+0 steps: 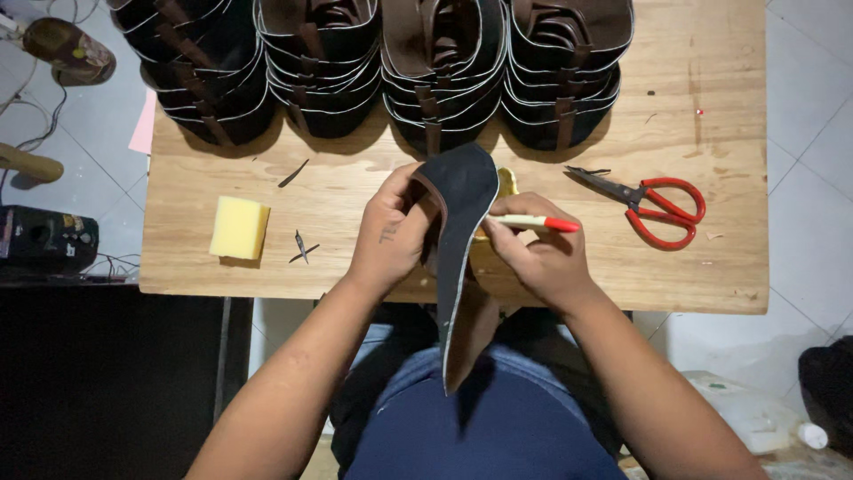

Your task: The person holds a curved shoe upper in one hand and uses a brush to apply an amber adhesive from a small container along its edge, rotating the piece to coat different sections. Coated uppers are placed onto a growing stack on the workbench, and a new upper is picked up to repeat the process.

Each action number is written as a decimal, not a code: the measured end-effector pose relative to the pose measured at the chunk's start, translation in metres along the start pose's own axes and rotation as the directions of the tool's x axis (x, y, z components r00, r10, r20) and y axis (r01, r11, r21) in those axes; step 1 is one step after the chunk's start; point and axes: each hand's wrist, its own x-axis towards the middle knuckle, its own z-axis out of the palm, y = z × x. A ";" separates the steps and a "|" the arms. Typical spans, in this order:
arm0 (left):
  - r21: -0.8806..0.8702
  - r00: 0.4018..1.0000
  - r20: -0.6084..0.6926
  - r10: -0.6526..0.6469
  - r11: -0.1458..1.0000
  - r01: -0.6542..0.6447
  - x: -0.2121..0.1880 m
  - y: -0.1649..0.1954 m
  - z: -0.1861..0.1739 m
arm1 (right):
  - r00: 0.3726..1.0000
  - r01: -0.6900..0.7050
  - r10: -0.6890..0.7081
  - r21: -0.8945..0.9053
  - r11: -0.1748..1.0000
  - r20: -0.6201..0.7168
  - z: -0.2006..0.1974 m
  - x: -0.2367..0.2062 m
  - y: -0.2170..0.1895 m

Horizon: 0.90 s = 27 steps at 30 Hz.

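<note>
At frame centre, your left hand [391, 233] grips the dark leather shoe-upper piece [458, 231]; your right hand [533, 258] pinches a red-capped white marker [533, 222] against its pale edge. A loosened grip could smear the line.

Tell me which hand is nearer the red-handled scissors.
Right. The right hand, holding a red-capped marker, sits just left of the scissors. The left hand grips the dark leather piece farther left, beyond it.
</note>
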 end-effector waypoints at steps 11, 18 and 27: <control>0.035 0.999 -0.035 -0.036 0.999 0.037 0.007 -0.010 -0.008 | 0.977 -0.163 0.180 0.149 0.975 -0.110 0.010 -0.002 0.021; 0.081 0.999 0.040 0.006 0.997 -0.009 0.003 -0.010 -0.007 | 0.982 0.182 -0.182 -0.014 0.983 -0.056 0.007 0.006 0.013; 0.018 1.000 -0.029 -0.011 1.000 0.012 0.009 -0.006 -0.012 | 0.998 0.053 -0.055 -0.049 0.997 -0.032 0.011 0.000 0.014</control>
